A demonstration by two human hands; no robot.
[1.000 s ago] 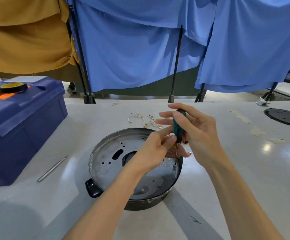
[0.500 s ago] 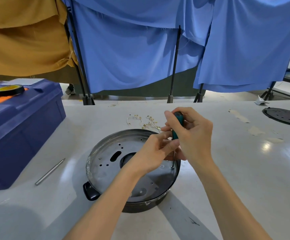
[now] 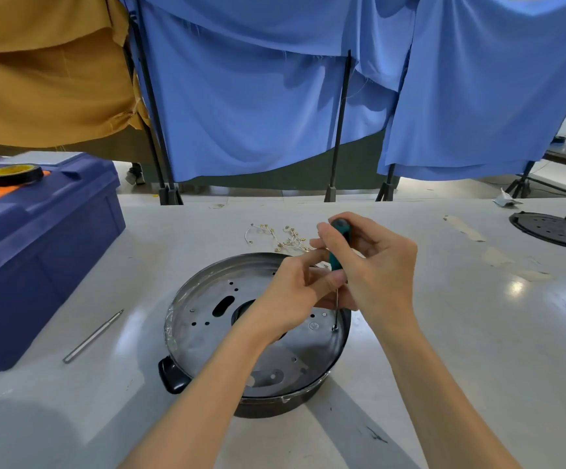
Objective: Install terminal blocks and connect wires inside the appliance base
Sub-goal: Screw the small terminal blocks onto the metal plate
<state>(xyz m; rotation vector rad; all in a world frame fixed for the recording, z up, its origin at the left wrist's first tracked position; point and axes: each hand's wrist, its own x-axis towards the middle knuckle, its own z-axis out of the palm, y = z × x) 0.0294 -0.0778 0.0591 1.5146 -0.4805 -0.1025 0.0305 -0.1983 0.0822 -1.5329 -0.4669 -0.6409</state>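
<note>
Right hand: your right hand (image 3: 376,275) is clamped round the teal handle of the screwdriver (image 3: 336,257), with the shaft pointing down.
Left hand: your left hand (image 3: 291,292) has its fingertips drawn together on the shaft just under your right fingers, apparently pinching it steady.
Tip: it sits below both sets of fingers, on a screw near the right rim.
Appliance base: the appliance base (image 3: 200,333) sits directly under your fingers, open side up.
Step in hand: probably driving a screw. Hold the shaft upright, press straight down and turn slowly so the tip stays seated.
Base contents: a perforated metal plate. No terminal block or wire shows, though your hands hide part of it.
Wires: loose wires (image 3: 285,238) lie just beyond your fingertips, outside the base.
Toolbox: the blue toolbox (image 3: 37,248) is well left of your left fingers, closed, contents hidden. A tape roll (image 3: 12,172) lies on top.
</note>
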